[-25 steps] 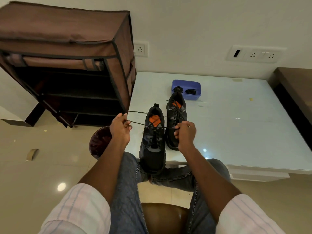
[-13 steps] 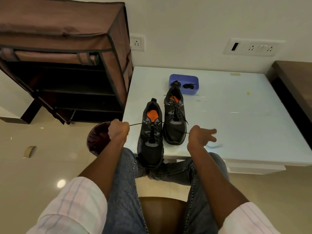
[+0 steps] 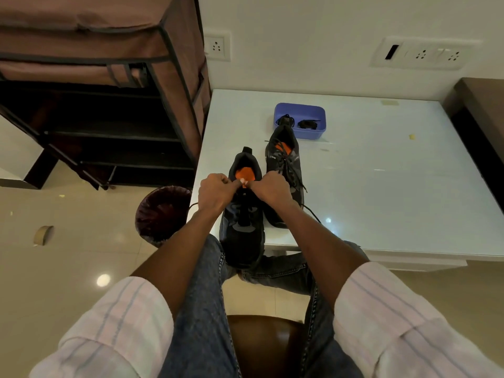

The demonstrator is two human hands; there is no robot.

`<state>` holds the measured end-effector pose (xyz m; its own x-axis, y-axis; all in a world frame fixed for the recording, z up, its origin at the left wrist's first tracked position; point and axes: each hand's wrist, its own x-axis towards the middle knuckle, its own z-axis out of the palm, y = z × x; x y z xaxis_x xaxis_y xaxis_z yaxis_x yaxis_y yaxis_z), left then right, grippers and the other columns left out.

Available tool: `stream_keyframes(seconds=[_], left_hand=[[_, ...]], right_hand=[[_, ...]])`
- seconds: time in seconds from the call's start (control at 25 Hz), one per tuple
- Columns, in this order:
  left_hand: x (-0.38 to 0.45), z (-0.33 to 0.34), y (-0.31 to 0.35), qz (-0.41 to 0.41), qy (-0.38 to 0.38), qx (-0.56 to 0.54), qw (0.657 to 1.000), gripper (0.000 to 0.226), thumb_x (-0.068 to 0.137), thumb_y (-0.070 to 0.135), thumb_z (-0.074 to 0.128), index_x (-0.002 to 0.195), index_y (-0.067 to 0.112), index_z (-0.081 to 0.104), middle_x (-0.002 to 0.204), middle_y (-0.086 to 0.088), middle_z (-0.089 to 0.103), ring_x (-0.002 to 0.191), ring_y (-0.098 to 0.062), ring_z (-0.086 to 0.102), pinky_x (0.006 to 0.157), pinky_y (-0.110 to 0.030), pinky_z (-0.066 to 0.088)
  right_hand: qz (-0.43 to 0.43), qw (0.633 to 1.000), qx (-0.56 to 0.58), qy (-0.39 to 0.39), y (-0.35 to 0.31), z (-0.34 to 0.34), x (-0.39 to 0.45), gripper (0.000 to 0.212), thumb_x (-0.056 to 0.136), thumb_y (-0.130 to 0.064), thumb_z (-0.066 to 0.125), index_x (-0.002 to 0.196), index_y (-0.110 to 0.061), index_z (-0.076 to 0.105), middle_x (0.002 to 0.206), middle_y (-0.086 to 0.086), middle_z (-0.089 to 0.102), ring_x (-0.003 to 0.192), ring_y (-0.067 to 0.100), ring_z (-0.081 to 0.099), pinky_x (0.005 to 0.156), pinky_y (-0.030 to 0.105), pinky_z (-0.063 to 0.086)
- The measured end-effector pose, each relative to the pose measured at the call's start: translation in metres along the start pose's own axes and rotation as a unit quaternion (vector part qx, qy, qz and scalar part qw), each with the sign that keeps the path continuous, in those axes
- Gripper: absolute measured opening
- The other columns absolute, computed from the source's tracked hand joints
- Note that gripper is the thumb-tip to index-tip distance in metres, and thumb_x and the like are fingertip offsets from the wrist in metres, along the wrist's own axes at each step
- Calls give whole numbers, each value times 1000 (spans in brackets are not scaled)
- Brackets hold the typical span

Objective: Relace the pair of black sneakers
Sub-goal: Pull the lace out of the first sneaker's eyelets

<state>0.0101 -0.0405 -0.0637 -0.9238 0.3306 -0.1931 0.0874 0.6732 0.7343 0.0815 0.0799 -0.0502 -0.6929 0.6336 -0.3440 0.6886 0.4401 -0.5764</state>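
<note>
While both hands meet over the top eyelets, the near sneaker (image 3: 242, 225) lies toe toward the person, heel away, its long axis running straight out from the lap across the table edge (image 3: 354, 249); its toe overhangs onto the jeans.

Left to right:

- Waste bin (image 3: 161, 214): on the floor, just beside the table's left edge, below the left forearm.
- Left hand (image 3: 214, 192): fingers curled, apparently pinching a strand of the lace (image 3: 311, 212) at the shoe's left upper eyelets; the pinch itself is hidden behind the knuckles. A lace tail hangs off the table by the wrist.
- Near sneaker: between the two hands, orange insole showing just beyond the fingertips.
- Right hand (image 3: 270, 188): fingers curled, thumb tip touching or almost touching the left hand's; it seems to pinch the other strand, whose free tail trails back past the right forearm onto the table.
- Far sneaker (image 3: 285, 170): just beside the near one, parallel, further out, already laced, loose ends lying across it.
- Blue tray (image 3: 300, 132): beyond the far sneaker's heel, holding small dark items.

Judgement: both hands are equally near the working point; the next pull or knot probably runs crosswise to the shoe's axis, each hand drawing toward its own side.
</note>
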Motion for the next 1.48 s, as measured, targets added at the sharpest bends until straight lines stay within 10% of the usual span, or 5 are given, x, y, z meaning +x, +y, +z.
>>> stream_keyframes(seconds=[0.32, 0.56, 0.92, 1.24, 1.48], left_hand=[[2, -3, -2, -6, 12, -9, 1000, 26, 79, 22, 68, 67, 0, 60, 66, -9, 61, 60, -22, 53, 61, -35, 47], [2, 6, -3, 128, -91, 68, 985, 26, 95, 26, 64, 116, 15, 74, 153, -9, 38, 144, -28, 26, 117, -43, 24], [-2, -13, -5, 0, 43, -156, 987, 16, 66, 25, 72, 68, 13, 60, 107, -19, 64, 117, -30, 52, 99, -43, 46], [1, 8, -9, 198, -74, 126, 969, 23, 91, 21, 68, 111, 12, 76, 144, -9, 46, 138, -31, 29, 113, -42, 28], [-7, -11, -4, 4, 232, -86, 969, 15, 88, -3, 55, 95, -1, 68, 128, -15, 47, 118, -30, 49, 89, -26, 41]], right_hand=[[55, 993, 103, 2, 15, -8, 15, 21, 81, -25, 66, 79, -3, 64, 75, 11, 70, 60, 24, 68, 67, 36, 58], [26, 988, 151, -33, 21, -12, 16, 27, 79, -19, 76, 70, 4, 66, 64, 10, 63, 54, 19, 58, 61, 34, 52], [-36, 993, 113, 11, 26, -6, 8, 30, 82, -12, 68, 60, 8, 60, 55, 10, 54, 54, 18, 51, 62, 33, 47], [-124, 989, 77, 23, 21, 0, -1, 46, 86, -7, 61, 45, -12, 41, 46, 4, 38, 44, 14, 33, 50, 29, 32], [-101, 989, 95, 43, 27, 3, -1, 46, 87, -14, 63, 47, -7, 42, 48, 6, 39, 45, 15, 36, 54, 26, 35]])
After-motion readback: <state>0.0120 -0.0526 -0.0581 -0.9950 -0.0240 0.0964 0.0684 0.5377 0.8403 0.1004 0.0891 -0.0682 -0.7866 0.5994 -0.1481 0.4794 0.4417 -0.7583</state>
